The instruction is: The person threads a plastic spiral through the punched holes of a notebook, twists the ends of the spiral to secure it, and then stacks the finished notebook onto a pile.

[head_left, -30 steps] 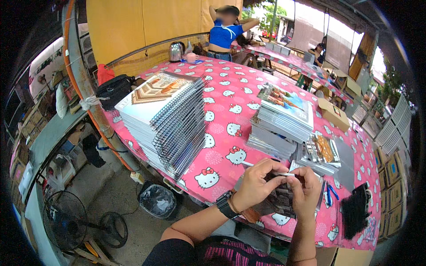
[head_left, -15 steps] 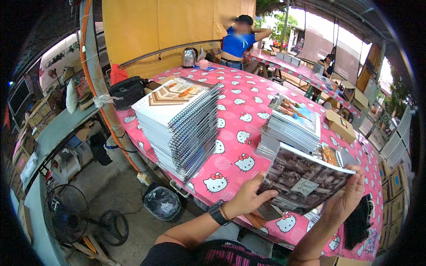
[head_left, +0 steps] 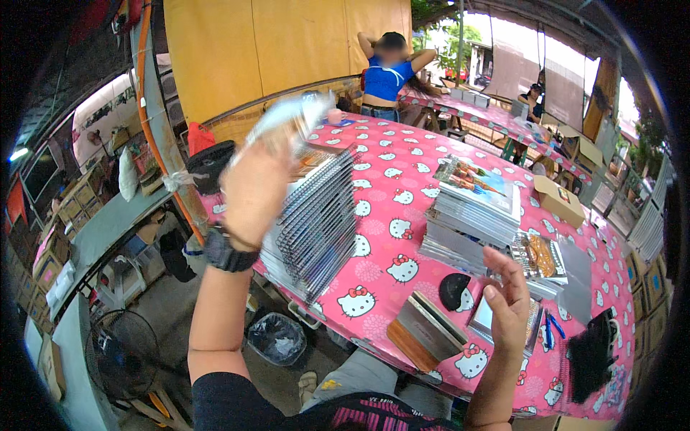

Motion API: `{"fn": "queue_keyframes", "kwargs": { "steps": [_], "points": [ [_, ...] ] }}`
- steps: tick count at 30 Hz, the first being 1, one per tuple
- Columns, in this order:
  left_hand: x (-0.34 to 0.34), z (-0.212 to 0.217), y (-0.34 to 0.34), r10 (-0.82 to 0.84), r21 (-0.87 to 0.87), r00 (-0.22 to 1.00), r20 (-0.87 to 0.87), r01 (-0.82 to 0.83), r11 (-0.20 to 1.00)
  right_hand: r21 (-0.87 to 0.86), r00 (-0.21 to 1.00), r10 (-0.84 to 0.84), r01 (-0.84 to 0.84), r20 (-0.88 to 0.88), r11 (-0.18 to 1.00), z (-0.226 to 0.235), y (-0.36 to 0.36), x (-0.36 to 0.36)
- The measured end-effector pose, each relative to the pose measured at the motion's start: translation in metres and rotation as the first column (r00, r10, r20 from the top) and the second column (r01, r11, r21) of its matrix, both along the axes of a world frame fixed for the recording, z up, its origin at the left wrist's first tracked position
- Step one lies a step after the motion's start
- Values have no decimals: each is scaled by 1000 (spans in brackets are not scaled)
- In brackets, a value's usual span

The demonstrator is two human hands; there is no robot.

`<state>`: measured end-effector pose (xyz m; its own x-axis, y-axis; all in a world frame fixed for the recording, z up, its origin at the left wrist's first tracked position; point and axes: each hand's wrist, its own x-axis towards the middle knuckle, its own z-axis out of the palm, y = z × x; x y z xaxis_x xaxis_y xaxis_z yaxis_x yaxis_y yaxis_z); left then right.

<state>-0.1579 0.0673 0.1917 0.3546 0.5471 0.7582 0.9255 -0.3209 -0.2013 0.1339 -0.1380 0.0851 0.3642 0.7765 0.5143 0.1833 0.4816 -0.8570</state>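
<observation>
My left hand [head_left: 253, 190], smeared by motion, grips a blurred book [head_left: 298, 115] above the tall stack of spiral-bound books [head_left: 316, 223] on the left of the table. That stack's wire spines face right. My right hand [head_left: 507, 298] holds nothing, its fingers apart, over the table's near right part. Below it lie small spiral-bound books [head_left: 483, 322]. A second stack of books [head_left: 474, 208], with a colourful top cover, stands farther back. Beside it, a lower pile [head_left: 539, 258] has an orange-brown picture on top.
The table's pink cartoon-cat cloth [head_left: 388, 237] also bears a brown-and-grey block-like thing [head_left: 424, 334], a round black object [head_left: 454, 292], blue pens [head_left: 552, 330], a black cloth item [head_left: 593, 355] and a cardboard box [head_left: 558, 203]. A bin [head_left: 277, 337] and fan [head_left: 122, 352] stand left. A person [head_left: 387, 75] is across the table.
The book has gone from between both hands at the near right to the tall left stack in my left hand. My right hand has let go and moved slightly left.
</observation>
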Motion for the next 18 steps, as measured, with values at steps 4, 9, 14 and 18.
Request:
{"fn": "queue_keyframes", "kwargs": {
  "steps": [4, 9, 14, 18],
  "points": [
    [12, -35, 10, -150, -163, 983, -103, 132, 978, -57, 997, -75, 74, -24, 996, -7, -10, 7],
    [20, -45, 14, -145, -133, 986, -86, 133, 982, -74, 994, -98, 94, -50, 993, -22, -19, 22],
    [30, -55, 13, -147, -32, 987, -73, 145, 989, -128, 989, -121, 110, -84, 986, -29, -20, 19],
    [28, -56, 10, -181, -58, 983, 18, 182, 982, -123, 992, -117, 111, -46, 986, -31, -25, 19]
  ]
}}
